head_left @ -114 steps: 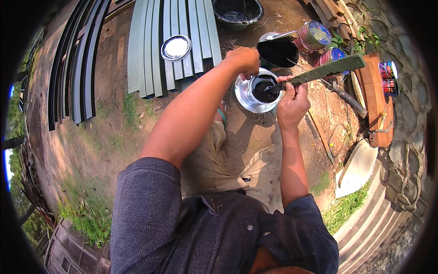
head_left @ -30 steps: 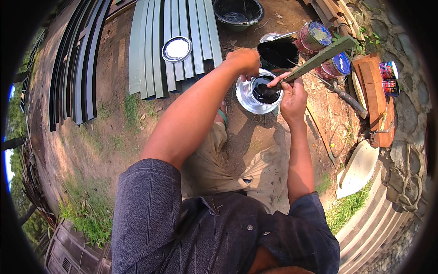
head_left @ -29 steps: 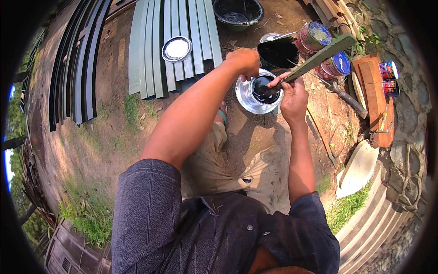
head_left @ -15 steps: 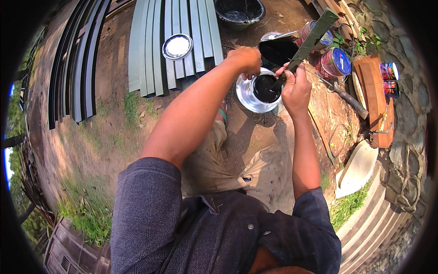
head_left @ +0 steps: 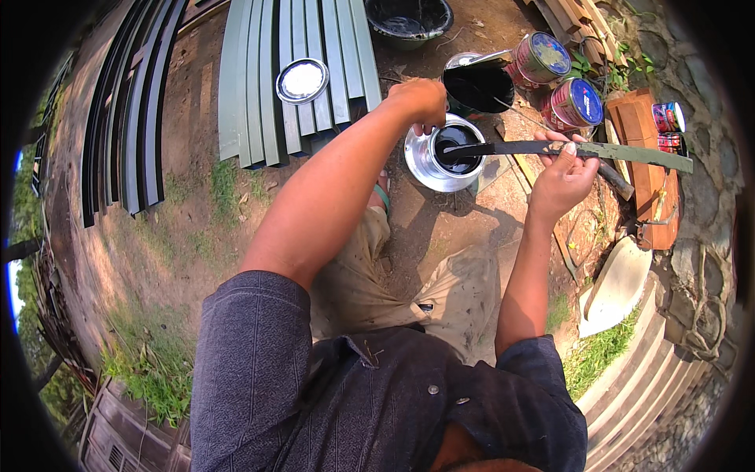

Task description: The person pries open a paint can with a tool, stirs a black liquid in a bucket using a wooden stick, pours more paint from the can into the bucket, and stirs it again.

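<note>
A shiny silver round metal can (head_left: pixel 423 168) with a wide mouth stands on the brown dirt ground (head_left: pixel 197 228), just in front of a dark open bucket (head_left: pixel 481 88). Black glossy liquid (head_left: pixel 462 165) shows inside the can. The right hand (head_left: pixel 565 176) pinches a long flat green stick (head_left: pixel 519 147) between thumb and fingers near its middle; the stick lies almost level, its black-coated end in the can's mouth, its green end reaching toward the ground's edge along the grey stone wall (head_left: pixel 708 185). The left hand (head_left: pixel 419 104) is curled, fingertips at the can's upper-left rim; whether they pinch the rim I cannot tell.

A round silver-and-white lid (head_left: pixel 302 81) rests on the grey-green metal beams (head_left: pixel 244 94), toward the right of their near ends. Two red cylindrical tins with blue tops (head_left: pixel 570 106) stand right of the bucket. A black round basin (head_left: pixel 405 27) sits beyond it. Reddish-brown wooden planks (head_left: pixel 649 189) lie beside the stone wall.
</note>
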Available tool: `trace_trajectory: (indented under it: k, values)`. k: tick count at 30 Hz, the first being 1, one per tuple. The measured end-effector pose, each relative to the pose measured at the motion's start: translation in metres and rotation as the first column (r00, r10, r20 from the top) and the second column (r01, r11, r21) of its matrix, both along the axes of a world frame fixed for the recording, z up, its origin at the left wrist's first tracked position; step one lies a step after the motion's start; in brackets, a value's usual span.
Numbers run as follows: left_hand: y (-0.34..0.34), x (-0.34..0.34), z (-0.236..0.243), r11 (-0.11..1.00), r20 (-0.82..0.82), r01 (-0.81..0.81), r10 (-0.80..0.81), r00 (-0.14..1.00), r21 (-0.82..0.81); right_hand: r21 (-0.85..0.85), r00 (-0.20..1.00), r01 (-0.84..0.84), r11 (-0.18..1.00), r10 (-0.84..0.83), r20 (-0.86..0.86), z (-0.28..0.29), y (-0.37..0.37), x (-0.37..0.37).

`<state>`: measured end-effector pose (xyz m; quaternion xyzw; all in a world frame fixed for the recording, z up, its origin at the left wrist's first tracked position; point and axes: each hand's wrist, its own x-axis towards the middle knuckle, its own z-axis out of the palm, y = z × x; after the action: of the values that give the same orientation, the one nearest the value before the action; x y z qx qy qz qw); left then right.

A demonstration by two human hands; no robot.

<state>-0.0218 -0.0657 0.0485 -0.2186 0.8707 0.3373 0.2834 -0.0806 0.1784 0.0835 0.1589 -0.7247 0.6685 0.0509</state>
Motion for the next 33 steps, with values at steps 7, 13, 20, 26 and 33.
trace_trajectory:
  k: [7, 13, 20, 26, 33]
  values:
    - [-0.001, -0.001, -0.002, 1.000, 0.020, -0.002, 0.002, 1.000, 0.007, -0.060, 0.990, 0.011, 0.998, -0.020, -0.139, 0.043, 0.006, 0.000]
    - [-0.001, 0.001, -0.001, 1.000, 0.008, 0.001, -0.001, 1.000, 0.003, -0.040, 0.965, -0.149, 0.988, 0.137, -0.222, 0.025, -0.006, 0.016]
    - [0.000, 0.002, 0.002, 1.000, 0.002, -0.014, 0.014, 1.000, 0.000, 0.341, 0.753, -0.315, 0.886, 0.452, -0.478, -0.045, -0.023, 0.022]
    - [0.000, -0.001, -0.001, 1.000, 0.031, -0.015, 0.016, 0.999, -0.001, 0.351, 0.918, -0.201, 0.915, 0.300, -0.258, -0.045, -0.030, 0.042]
    - [0.003, -0.001, 0.004, 1.000, 0.022, -0.017, 0.017, 1.000, -0.008, 0.046, 0.915, -0.197, 0.979, 0.201, -0.350, -0.078, -0.043, 0.035]
